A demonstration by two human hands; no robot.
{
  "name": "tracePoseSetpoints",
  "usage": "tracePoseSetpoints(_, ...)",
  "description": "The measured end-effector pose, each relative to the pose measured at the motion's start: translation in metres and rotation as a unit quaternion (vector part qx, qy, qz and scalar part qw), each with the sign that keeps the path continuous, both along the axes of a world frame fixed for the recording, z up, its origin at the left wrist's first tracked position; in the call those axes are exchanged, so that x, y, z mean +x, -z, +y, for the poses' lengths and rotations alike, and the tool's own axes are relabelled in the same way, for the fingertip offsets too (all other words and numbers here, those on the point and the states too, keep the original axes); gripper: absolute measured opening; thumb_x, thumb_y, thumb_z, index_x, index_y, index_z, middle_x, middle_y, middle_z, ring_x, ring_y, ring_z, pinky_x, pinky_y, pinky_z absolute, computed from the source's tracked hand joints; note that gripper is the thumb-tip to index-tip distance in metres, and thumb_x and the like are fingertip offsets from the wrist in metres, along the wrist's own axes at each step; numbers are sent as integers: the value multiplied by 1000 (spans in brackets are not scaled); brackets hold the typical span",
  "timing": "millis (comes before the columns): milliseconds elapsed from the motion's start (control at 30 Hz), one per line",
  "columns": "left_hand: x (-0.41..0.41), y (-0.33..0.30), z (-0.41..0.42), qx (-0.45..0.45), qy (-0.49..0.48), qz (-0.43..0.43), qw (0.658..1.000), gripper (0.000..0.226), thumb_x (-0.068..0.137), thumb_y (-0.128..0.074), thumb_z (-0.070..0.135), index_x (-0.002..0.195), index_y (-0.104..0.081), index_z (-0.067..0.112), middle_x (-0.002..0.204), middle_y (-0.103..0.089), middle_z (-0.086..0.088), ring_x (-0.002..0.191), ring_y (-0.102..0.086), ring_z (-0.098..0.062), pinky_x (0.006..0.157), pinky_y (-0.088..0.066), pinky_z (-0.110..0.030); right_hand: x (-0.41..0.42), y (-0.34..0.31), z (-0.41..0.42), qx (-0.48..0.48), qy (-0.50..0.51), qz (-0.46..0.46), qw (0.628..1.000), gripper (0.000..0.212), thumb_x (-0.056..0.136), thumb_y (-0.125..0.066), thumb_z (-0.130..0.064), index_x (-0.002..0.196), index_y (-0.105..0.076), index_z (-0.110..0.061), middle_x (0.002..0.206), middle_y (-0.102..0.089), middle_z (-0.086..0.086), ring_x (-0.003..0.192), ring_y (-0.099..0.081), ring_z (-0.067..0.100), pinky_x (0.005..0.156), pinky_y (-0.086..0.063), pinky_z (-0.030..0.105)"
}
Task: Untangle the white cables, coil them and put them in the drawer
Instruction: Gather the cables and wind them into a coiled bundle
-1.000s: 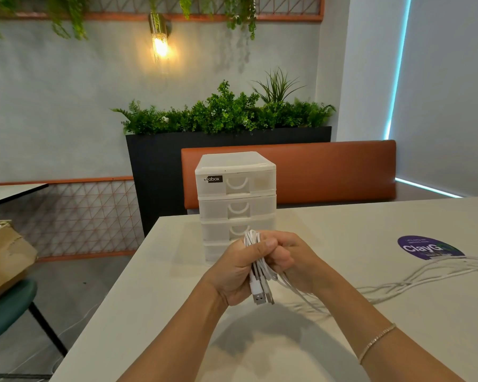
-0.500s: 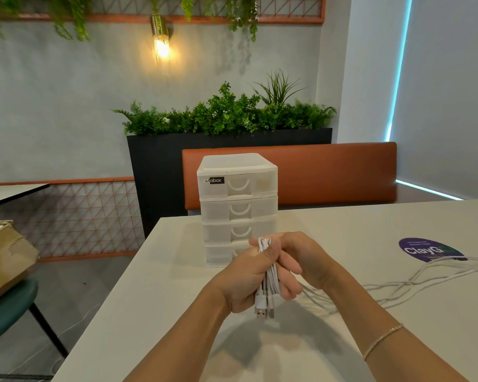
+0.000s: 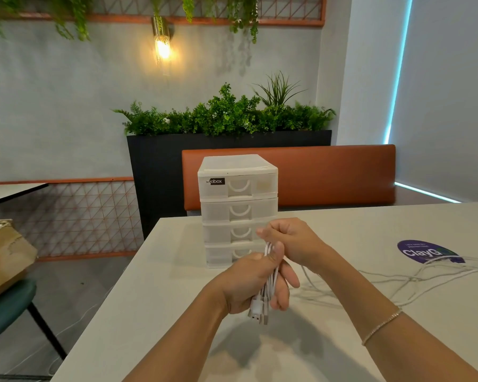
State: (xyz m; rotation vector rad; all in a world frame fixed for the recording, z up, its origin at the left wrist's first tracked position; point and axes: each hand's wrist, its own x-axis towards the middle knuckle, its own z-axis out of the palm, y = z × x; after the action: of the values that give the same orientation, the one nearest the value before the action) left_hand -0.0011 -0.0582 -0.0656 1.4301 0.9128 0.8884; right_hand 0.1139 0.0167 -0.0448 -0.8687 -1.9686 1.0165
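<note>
Right hand (image 3: 290, 244) has lifted up and back from the left hand (image 3: 249, 282) since a second ago, when both were bunched together around the bundle; now it sits higher, closer to the drawer unit (image 3: 238, 208). Left hand grips the white cable bundle (image 3: 269, 274) upright, thumb across the top, fingers curled round it, USB plugs (image 3: 257, 312) sticking out below the palm. Right hand fingers curled, pinching cable strands at the top of the bundle. Both hands held above the counter (image 3: 160, 293), near centre. Loose white cables (image 3: 398, 282) trail from the bundle to the right across the counter, tangled, running off the right edge past the purple round sticker (image 3: 422, 250). Drawer unit stands on the far part of the counter just behind the hands, four drawers, all closed. Bracelet (image 3: 381, 325) on right wrist. Orange bench back (image 3: 329, 175) and black planter (image 3: 160, 161) with green plants behind. Cardboard box (image 3: 3, 252) on a green chair (image 3: 9, 312) at the left.
</note>
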Motion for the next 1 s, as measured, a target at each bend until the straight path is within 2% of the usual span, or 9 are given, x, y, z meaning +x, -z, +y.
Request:
tracePoseSetpoints(167, 2, -3, -5, 0, 14, 19, 1000, 31, 94, -44, 21, 71, -58, 6, 50, -64, -1, 37, -51, -5, 49, -47, -16, -12, -9, -2, 40, 59, -81, 994, 68, 83, -66, -41, 31, -27, -18, 32, -22, -10, 31, -24, 9, 50, -36, 20)
tracePoseSetpoints(233, 2, -5, -7, -1, 16, 0, 1000, 30, 92, -46, 21, 71, -60, 6, 51, -65, -1, 37, -51, -5, 51, -48, -17, -13, -12, -1, 17, 56, -59, 997, 66, 83, -65, -44, 34, -27, -20, 31, -22, -11, 31, -24, 8, 47, -31, 21)
tracePoseSetpoints(367, 4, -7, -7, -10, 23, -107, 994, 44, 84, -41, 34, 65, -73, 10, 62, -70, -7, 49, -63, -11, 61, -55, -23, -14, -2, -3, -85, 29, -23, 996, 51, 91, -49, -50, 50, -48, -20, 34, -49, -11, 33, -47, 2, 46, -39, 15)
tracePoseSetpoints(433, 3, -6, -6, -18, 12, -171, 985, 52, 82, -37, 38, 69, -76, 7, 73, -73, -10, 64, -70, -16, 67, -57, -24, -11, 13, -3, -123, 4, -25, 992, 54, 96, -39, -48, 53, -56, -19, 41, -58, -10, 39, -56, -1, 54, -45, 15)
tracePoseSetpoints(533, 0, -5, -2, -29, 11, -262, 965, 60, 85, -33, 41, 88, -74, -2, 102, -71, -13, 97, -69, -22, 81, -56, -26, 3, 28, -5, -158, -62, -29, 985, 44, 101, -38, -18, 59, -50, -23, 37, -52, -16, 36, -49, -5, 52, -38, 12)
tracePoseSetpoints(633, 1, -4, 3, -45, -6, -325, 944, 64, 86, -34, 41, 107, -60, -14, 124, -61, -19, 115, -60, -26, 90, -53, -27, 3, 36, -11, -171, -20, -70, 983, 39, 98, -36, 3, 66, -43, -18, 43, -45, -13, 31, -41, -1, 43, -31, 12)
tracePoseSetpoints(800, 4, -1, 6, -32, -55, -354, 933, 64, 82, -35, 45, 97, -71, -5, 122, -63, -15, 113, -61, -26, 97, -47, -31, -10, 43, -20, -128, 44, -74, 988, 30, 99, -32, -9, 70, -42, -10, 50, -34, 3, 27, -29, 2, 35, -21, 15)
tracePoseSetpoints(933, 5, -3, 7, -27, -90, -360, 928, 56, 80, -36, 45, 90, -77, 8, 112, -68, -13, 104, -66, -29, 93, -49, -35, -2, 45, -23, -65, 25, -45, 997, 31, 95, -38, -12, 70, -54, -4, 42, -49, -2, 35, -43, 7, 46, -37, 23)
tracePoseSetpoints(1000, 3, -3, 9, -23, -100, -363, 926, 55, 81, -36, 45, 94, -76, 9, 113, -68, -12, 103, -66, -30, 93, -48, -37, 6, 42, -26, -97, -28, -3, 995, 16, 87, -50, -15, 75, -57, -10, 50, -55, 1, 46, -49, 13, 56, -43, 25)
